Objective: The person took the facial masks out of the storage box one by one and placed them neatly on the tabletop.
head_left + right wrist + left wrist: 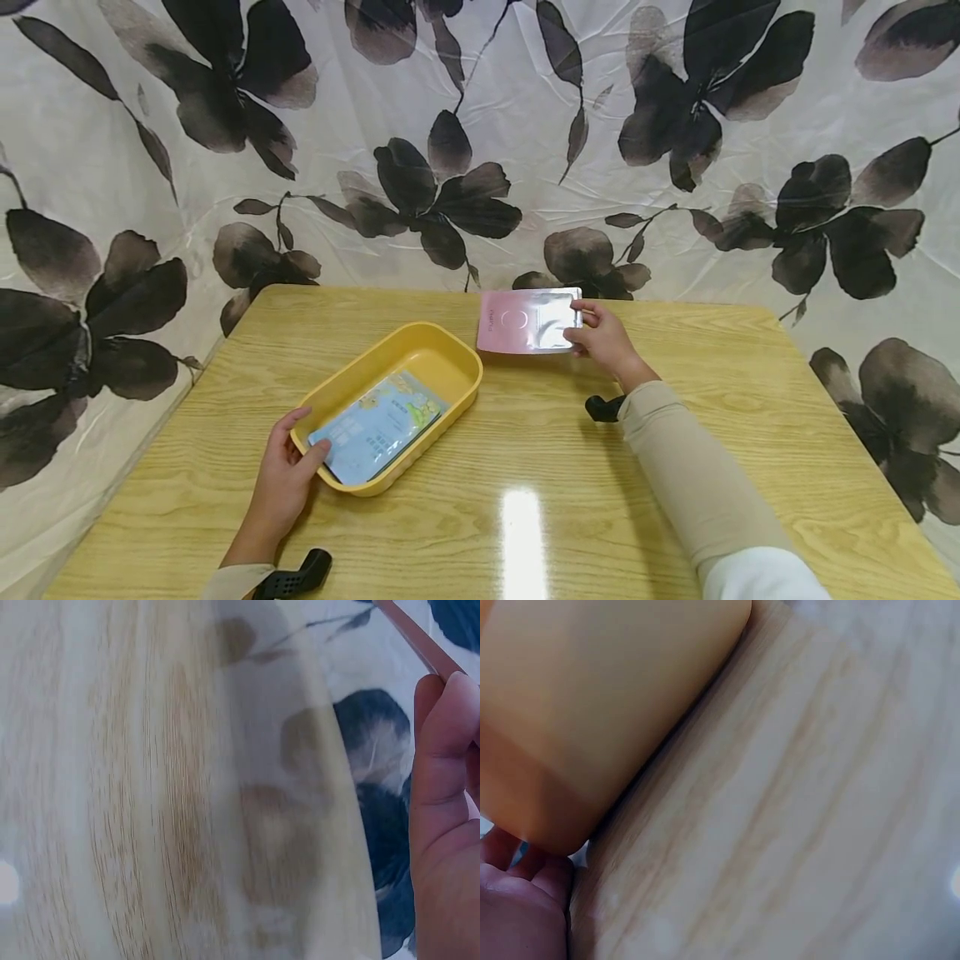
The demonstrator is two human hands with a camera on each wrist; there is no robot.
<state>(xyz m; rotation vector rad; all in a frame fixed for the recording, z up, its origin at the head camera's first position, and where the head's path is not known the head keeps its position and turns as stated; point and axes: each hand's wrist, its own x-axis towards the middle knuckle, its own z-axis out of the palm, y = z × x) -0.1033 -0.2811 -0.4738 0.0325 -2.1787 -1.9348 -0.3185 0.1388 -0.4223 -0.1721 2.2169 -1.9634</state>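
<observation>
A yellow plastic basket (442, 367) stands at a slant on the table, left of centre. My left hand (281, 479) grips its near left end, with the thumb over the rim. Inside the basket lie flat light-blue packets (367, 433), overlapping, so their count is unclear. Beyond the basket's right end, my right hand (606, 340) pinches the right edge of a shiny pink packet (517, 323), held near the table's back edge. The left wrist view has the basket's outer wall (615, 697) with fingers at its corner. In the right wrist view the packet (420, 637) appears edge-on.
The wood-grain table (555, 467) ends at the back against a hanging cloth (570, 108) printed with dark flowers. Black wrist devices sit at the left wrist (296, 579) and the right wrist (603, 408). A bright reflection lies on the near tabletop.
</observation>
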